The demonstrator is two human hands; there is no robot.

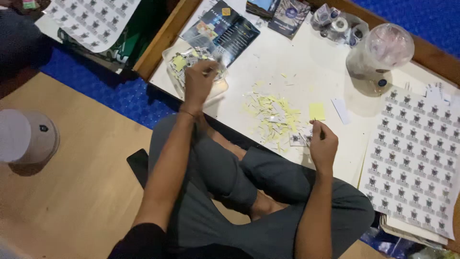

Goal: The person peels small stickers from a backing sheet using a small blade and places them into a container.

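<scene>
Sorting cut sticker pieces at a low white table [306, 72].
Left hand [199, 81] pinches a blurred piece above the clear tray [175, 72], apparently for dropping in; right hand [322, 146] curls closed beside small stickers [297, 139], yellow backing scraps [273, 112] just beyond its fingertips.

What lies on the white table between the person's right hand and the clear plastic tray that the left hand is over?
A heap of yellow and white paper scraps lies between the right hand and the clear plastic tray; nothing upright blocks the way.

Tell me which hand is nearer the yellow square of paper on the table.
Right. The right hand sits just below the yellow square; the left hand is far off, over the clear tray.
</scene>
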